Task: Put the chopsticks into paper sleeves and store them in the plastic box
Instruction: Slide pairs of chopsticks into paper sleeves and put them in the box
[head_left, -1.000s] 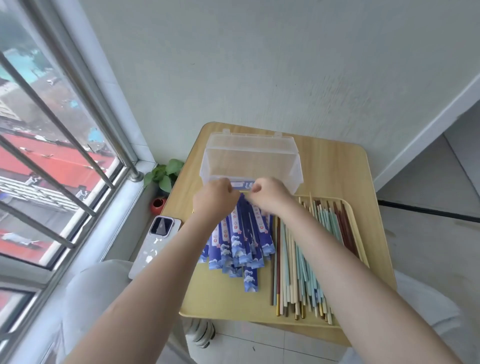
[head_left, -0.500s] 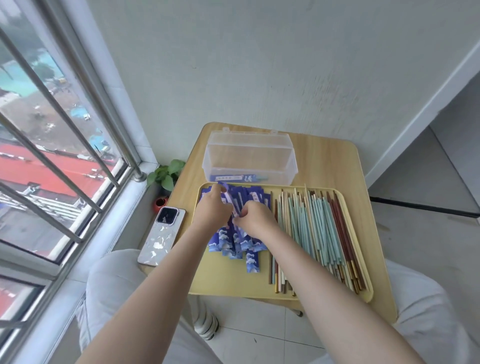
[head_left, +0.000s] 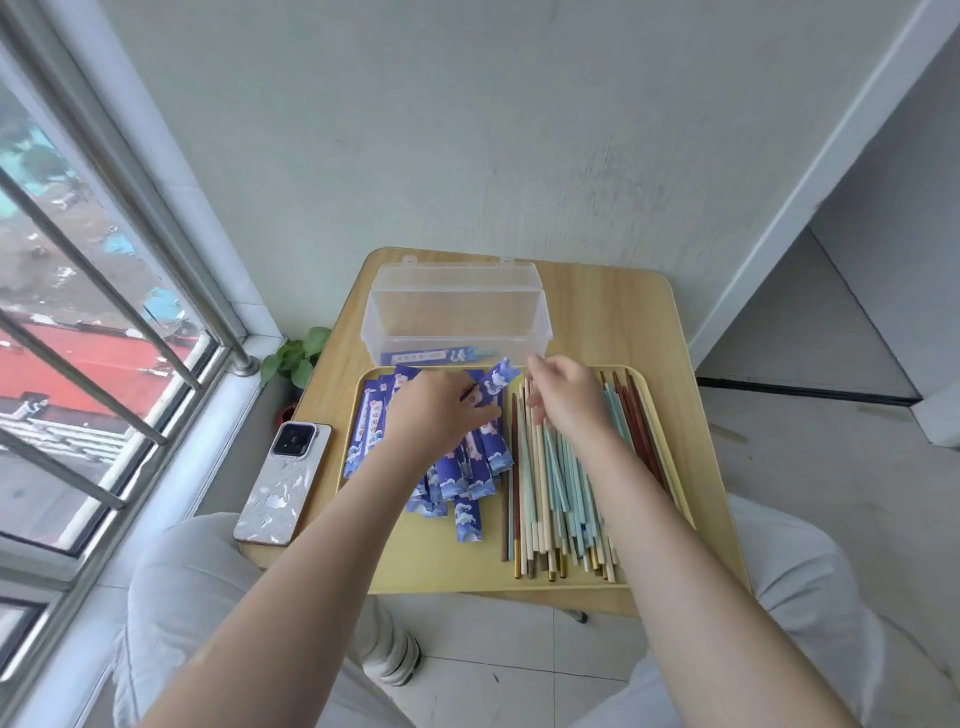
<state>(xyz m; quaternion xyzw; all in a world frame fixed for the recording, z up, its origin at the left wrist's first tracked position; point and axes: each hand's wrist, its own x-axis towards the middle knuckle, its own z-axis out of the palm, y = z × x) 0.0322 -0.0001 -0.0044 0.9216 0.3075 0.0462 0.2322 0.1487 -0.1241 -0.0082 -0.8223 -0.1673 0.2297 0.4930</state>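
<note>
One clear plastic box (head_left: 457, 312) sits at twelve o'clock, with one sleeved pair (head_left: 436, 355) inside. One tray (head_left: 436, 566) holds a heap of blue paper sleeves (head_left: 467, 467) and a bundle of loose chopsticks (head_left: 561, 499) (both too overlapped to count). One phone (head_left: 283, 483) lies at nine o'clock, one plant (head_left: 293, 356) beyond it.

Plastic box (head_left: 457, 312) open-topped — unobstructed above

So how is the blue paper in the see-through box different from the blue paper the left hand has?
The sleeve in the plastic box lies flat, with a pale chopstick tip poking out of one end; the sleeve in the left hand is lifted off the tray, and no chopstick shows in it. The boxed one lies crosswise; the held one tilts up. Both share the blue wave print.
</note>
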